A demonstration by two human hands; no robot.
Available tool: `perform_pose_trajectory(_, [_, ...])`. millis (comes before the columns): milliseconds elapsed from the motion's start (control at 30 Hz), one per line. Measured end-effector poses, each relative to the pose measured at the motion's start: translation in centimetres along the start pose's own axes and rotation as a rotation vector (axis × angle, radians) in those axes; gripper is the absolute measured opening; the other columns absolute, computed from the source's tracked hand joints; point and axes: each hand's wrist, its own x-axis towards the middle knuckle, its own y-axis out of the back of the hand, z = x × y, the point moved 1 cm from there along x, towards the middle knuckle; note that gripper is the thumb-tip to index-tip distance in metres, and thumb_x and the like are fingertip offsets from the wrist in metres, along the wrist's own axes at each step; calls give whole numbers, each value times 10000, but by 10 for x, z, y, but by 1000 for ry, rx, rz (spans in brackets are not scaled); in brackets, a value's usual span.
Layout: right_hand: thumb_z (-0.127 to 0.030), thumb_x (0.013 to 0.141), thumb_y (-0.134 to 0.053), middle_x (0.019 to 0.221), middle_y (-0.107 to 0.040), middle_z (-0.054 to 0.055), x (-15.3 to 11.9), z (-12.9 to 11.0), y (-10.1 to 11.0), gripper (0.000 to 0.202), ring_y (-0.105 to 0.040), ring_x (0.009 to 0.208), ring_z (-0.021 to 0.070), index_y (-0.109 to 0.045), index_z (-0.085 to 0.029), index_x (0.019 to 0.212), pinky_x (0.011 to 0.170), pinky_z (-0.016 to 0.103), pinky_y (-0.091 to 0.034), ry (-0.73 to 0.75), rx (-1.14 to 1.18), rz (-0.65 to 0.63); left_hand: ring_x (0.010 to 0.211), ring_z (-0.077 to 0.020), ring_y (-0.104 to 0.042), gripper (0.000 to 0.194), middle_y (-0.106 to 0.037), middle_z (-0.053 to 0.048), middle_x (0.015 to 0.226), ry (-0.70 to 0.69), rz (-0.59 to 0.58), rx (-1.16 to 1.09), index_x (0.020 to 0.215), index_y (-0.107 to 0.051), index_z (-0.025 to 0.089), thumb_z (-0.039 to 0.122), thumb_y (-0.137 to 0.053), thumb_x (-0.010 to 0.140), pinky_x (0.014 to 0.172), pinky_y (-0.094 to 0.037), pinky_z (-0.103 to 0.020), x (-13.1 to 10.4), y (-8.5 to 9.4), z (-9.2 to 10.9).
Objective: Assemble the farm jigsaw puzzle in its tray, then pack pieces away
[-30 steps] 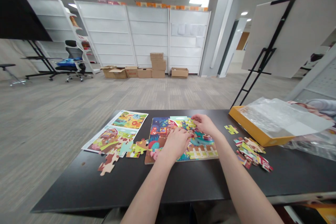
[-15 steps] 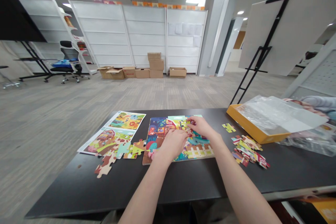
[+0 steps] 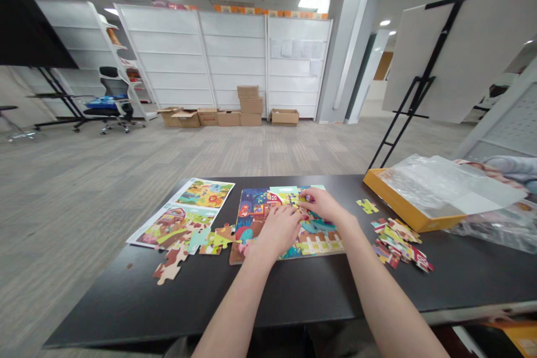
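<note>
A colourful jigsaw puzzle [image 3: 251, 198] lies in its board on the black table, with a barn, a fence and a night-blue corner showing. Across its middle rests my left hand [image 3: 280, 227], palm down, fingers stretched over the pieces. My right hand [image 3: 321, 204] is at the upper right of the puzzle, thumb and fingers pinched on a small yellow-green puzzle piece, partly hidden by the fingers. Loose puzzle pieces [image 3: 170, 265] trail off to the left of the board. Another pile of puzzle pieces [image 3: 400, 240] is to the right, with a single green piece [image 3: 367, 206] above it.
A printed picture sheet [image 3: 203, 193] lies at the table's left, partly under loose pieces. On the right stands a yellow box [image 3: 398, 198] with clear plastic inside, beside more plastic wrap and folded cloth. Cardboard boxes [image 3: 251, 106] and white shelving are across the floor.
The view has shifted slightly. Both hands stay over the same part of the puzzle, with hardly any finger movement visible.
</note>
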Motion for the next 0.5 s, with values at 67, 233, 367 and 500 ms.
perform_pose_trajectory(67, [-259, 828, -720, 986, -722, 71, 0, 2, 0, 221, -654, 869, 197, -741, -180, 1033, 821, 293, -488, 10, 11, -3, 1232, -273, -560, 253, -664, -98, 1273, 3, -1, 1, 1181, -637, 195, 253, -497, 979, 1067, -407, -472, 0, 0, 0])
perform_pose_trajectory(233, [-281, 824, -720, 960, -721, 57, 0, 5, 0, 217, -651, 848, 197, -744, -199, 1023, 798, 295, -487, 3, 2, 1, 1243, -270, -553, 247, -672, -87, 1269, 6, 11, -12, 1168, -639, 196, 247, -490, 978, 1072, -394, -483, 0, -1, 0])
perform_pose_trajectory(367, [-276, 816, -722, 925, -707, 55, -1, 2, 2, 226, -637, 818, 189, -744, -187, 1022, 781, 297, -484, -12, 2, 0, 1252, -275, -541, 218, -684, -90, 1235, 27, 21, -13, 1110, -650, 193, 252, -489, 975, 1070, -388, -484, -1, 1, -1])
perform_pose_trajectory(500, [-250, 773, -749, 894, -684, 39, -1, 0, 2, 257, -629, 786, 173, -736, -189, 1023, 762, 294, -492, -35, 34, 33, 1243, -270, -542, 222, -677, -96, 1247, 50, 5, -10, 1097, -662, 201, 256, -486, 973, 1065, -394, -471, -2, 5, -2])
